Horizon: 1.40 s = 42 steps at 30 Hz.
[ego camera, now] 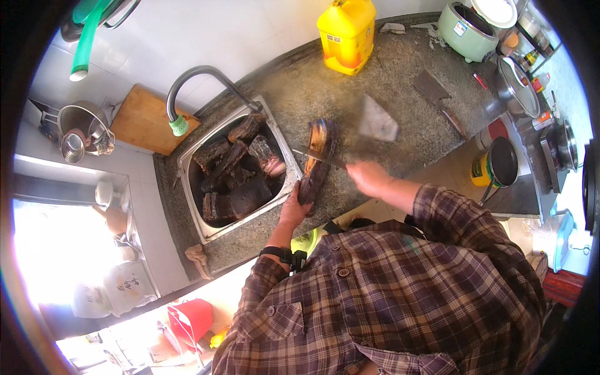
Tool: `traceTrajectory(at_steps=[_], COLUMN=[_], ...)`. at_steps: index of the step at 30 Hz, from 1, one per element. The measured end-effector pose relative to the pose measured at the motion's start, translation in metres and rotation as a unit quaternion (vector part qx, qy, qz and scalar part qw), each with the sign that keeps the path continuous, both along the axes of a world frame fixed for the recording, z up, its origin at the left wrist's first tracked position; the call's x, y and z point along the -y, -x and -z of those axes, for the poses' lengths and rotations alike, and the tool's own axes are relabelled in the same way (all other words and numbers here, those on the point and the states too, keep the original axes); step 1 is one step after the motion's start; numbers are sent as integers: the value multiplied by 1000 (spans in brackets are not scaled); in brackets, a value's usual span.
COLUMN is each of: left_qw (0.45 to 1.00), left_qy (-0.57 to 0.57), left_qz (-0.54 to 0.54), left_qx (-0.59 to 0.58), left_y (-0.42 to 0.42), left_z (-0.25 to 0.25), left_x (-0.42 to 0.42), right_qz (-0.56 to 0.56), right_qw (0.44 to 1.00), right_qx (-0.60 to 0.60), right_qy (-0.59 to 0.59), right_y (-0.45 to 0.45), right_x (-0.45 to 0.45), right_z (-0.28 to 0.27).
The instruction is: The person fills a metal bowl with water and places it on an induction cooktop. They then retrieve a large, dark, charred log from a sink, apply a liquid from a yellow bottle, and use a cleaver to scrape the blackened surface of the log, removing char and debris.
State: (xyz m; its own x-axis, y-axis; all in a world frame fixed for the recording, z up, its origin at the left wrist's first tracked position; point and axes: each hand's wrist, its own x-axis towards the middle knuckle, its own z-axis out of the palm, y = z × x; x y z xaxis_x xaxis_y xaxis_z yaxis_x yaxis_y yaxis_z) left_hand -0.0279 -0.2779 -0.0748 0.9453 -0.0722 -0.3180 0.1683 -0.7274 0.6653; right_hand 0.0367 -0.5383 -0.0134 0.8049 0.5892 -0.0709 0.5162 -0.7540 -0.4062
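Observation:
A long dark slab of what looks like smoked meat point(320, 136) lies on the speckled stone counter point(290, 110) beside the sink. Its upper part shows a yellowish-brown face. My left hand point(293, 210) grips its near end, next to the metal sink rim point(287, 154). In my right hand point(370, 179) is a knife point(323, 157), its handle hidden by the fingers. The blade lies across the slab's middle and points left; whether it is cutting in cannot be told. Several more dark pieces of meat point(236, 201) fill the sink basin.
A curved faucet point(206, 70) arches over the sink. Right of the slab lie a pale flat angular piece point(378, 119) and a cleaver point(431, 88). Behind stand a yellow jug point(348, 42) and a green rice cooker point(468, 35). A wooden board point(150, 121) leans against the wall.

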Motion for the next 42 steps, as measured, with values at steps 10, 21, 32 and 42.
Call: traceTrajectory(at_steps=[10, 21, 32, 42], left_qw=[989, 971, 966, 976], left_qy=[-142, -235, -254, -210], left_qz=[-34, -42, -42, -40], left_qx=[-13, -2, 8, 46], left_y=[-2, -2, 0, 1], left_z=[-1, -18, -34, -31], left_x=[13, 27, 31, 25], right_qz=[-1, -18, -47, 197], right_qw=[999, 993, 986, 977], right_qx=[-42, -73, -122, -77], right_qy=[23, 90, 103, -28], right_y=[-1, 0, 6, -44], right_x=[-2, 1, 10, 18], right_z=[-24, -45, -49, -61])
